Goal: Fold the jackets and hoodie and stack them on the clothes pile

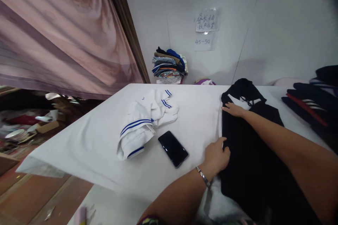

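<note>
A black garment with a drawstring (pixel 260 147), perhaps a hooded top, lies along the right side of the table, with a white patch showing at its neck. My left hand (pixel 218 154), with a silver bangle on the wrist, pinches the garment's left edge about midway along. Farther up, near the neck, my right hand (pixel 233 109) lies flat on the cloth with its fingers stretched out. White lining or cloth shows along the left edge and below my left wrist. The garment's lower end runs out of view.
Left of my hands lie a black phone (pixel 173 148) and a crumpled white garment with blue stripes (pixel 142 123) on the white table (pixel 87 147). Folded clothes are stacked at the back (pixel 169 65), and dark ones (pixel 311 102) at the right. A pink curtain (pixel 66 28) hangs at the left.
</note>
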Tool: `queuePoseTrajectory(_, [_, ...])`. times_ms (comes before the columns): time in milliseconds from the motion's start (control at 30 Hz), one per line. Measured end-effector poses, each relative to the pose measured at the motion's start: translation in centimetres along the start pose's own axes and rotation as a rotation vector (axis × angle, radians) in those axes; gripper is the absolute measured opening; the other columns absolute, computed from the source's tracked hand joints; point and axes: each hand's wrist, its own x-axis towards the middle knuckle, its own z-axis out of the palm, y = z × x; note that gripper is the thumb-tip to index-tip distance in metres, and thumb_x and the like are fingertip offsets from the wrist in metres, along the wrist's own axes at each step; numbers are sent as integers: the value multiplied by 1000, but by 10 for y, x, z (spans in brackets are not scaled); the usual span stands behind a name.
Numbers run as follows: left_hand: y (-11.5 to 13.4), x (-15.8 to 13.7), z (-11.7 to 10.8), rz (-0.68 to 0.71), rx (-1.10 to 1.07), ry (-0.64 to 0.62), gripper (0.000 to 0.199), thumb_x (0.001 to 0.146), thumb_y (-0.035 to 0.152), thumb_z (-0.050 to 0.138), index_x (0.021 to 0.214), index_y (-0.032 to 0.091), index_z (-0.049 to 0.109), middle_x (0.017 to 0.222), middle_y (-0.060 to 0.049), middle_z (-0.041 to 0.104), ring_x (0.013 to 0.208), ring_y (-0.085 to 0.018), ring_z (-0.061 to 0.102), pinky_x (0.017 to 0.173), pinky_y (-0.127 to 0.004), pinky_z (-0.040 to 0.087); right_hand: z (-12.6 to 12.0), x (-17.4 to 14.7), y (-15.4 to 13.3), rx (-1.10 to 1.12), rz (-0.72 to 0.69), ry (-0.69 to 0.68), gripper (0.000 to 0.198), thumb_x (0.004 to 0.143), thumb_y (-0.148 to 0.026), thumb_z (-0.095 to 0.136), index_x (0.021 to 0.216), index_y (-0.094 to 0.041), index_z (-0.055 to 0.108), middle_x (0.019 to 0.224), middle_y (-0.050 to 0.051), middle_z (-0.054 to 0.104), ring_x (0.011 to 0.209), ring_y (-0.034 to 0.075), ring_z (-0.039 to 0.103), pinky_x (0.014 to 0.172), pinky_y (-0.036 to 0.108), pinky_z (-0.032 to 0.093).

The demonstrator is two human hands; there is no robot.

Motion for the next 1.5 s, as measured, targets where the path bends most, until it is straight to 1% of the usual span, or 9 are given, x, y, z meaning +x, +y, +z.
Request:
queuePoseTrajectory(267, [1, 4, -1, 24, 44, 20, 44, 87, 29, 46, 130, 26, 55, 95, -6, 71, 91, -23, 64, 86, -35, 47, 22, -126, -11, -82, -220, 98, 55, 92, -51, 35, 134, -19, 53, 145, 13, 45, 141, 28, 29, 115, 54, 16])
queuePoseTrajectory(467, [-1, 7, -1, 50, 40, 36, 44, 87, 28, 47, 130, 24, 55, 101, -7, 71, 95, -23, 64, 88, -35, 47, 18, -164, -17, -16, -251, 150, 60, 93, -55, 33, 140, -21, 47, 149, 12, 38, 142, 28, 25, 114, 56, 18])
queuePoseTrajectory(567, [-1, 8, -1, 58, 50, 33, 43, 87, 28, 48, 129, 24, 56, 99, -6, 71, 94, -23, 64, 87, -35, 47, 17, -183, -16, 77, -312, 20, 58, 90, -56, 41, 137, -23, 52, 146, 11, 44, 140, 28, 31, 114, 56, 19])
queuePoseTrajectory(900, [0, 6, -10, 87, 106, 45, 45, 91, 40, 49, 132, 20, 54, 106, -8, 68, 100, -22, 62, 88, -32, 46, -29, -293, -4, 620, -43, 194, 40, 87, -47, 51, 116, -25, 67, 113, 3, 70, 112, 25, 62, 102, 43, 46])
queuePoseTrajectory(1067, [8, -34, -31, 285, 184, 214, 35, 94, 43, 45, 114, 20, 63, 108, -7, 64, 92, -17, 60, 86, -28, 45, -14, -368, 4, 525, -172, 321, 31, 89, -43, 51, 111, -31, 69, 115, 2, 69, 110, 24, 63, 100, 44, 50])
queuePoseTrajectory(1167, [10, -77, -39, 456, 149, 14, 31, 93, 45, 48, 96, 21, 67, 94, -3, 65, 87, -15, 60, 83, -26, 45, -8, -393, 5, 491, -323, 347, 31, 90, -36, 52, 118, -36, 65, 116, 1, 69, 114, 24, 61, 100, 46, 50])
queuePoseTrajectory(1267, [5, -117, -40, 619, 168, -193, 38, 83, 52, 61, 106, 22, 66, 104, -6, 66, 100, -19, 60, 91, -31, 44, -5, -405, 6, 412, -475, 299, 41, 88, -35, 57, 129, -37, 58, 128, 2, 62, 127, 26, 51, 104, 50, 45])
queuePoseTrajectory(1400, [-10, -143, -36, 703, 328, -235, 62, 76, 50, 70, 130, 25, 54, 136, -11, 53, 129, -27, 45, 107, -42, 32, 5, -408, 8, 205, -552, 191, 65, 81, -47, 65, 141, -32, 45, 148, 7, 42, 139, 31, 33, 110, 57, 32])
queuePoseTrajectory(1500, [-19, -140, -31, 689, 406, -211, 47, 83, 29, 63, 129, 25, 55, 139, -10, 51, 133, -25, 41, 108, -43, 30, 14, -406, 9, 83, -544, 161, 71, 77, -51, 67, 141, -30, 45, 152, 9, 36, 139, 34, 31, 109, 61, 29])
